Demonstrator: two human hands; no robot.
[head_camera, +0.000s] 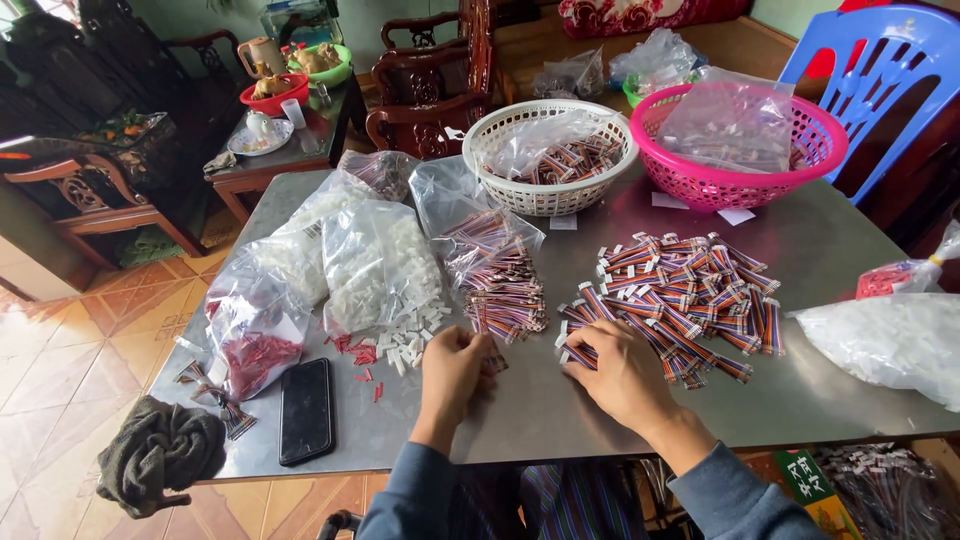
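Left hand (455, 368), right hand (622, 375) pinching ribbon cables (680, 300); steel table (560, 410), tiled floor (60, 350).

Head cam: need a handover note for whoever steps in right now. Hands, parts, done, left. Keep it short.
Left hand: closed around a small striped ribbon cable piece at the table's near edge.
Right hand: resting on the near end of the loose cable pile, fingers on one cable.
Parts: more cables spill from an open clear bag; white connector housings and small red pieces lie left of the hands, beside their bags.
Done: cannot tell how many are finished; a white basket behind holds bagged cables.
Left: the loose pile and the open bag look unworked.
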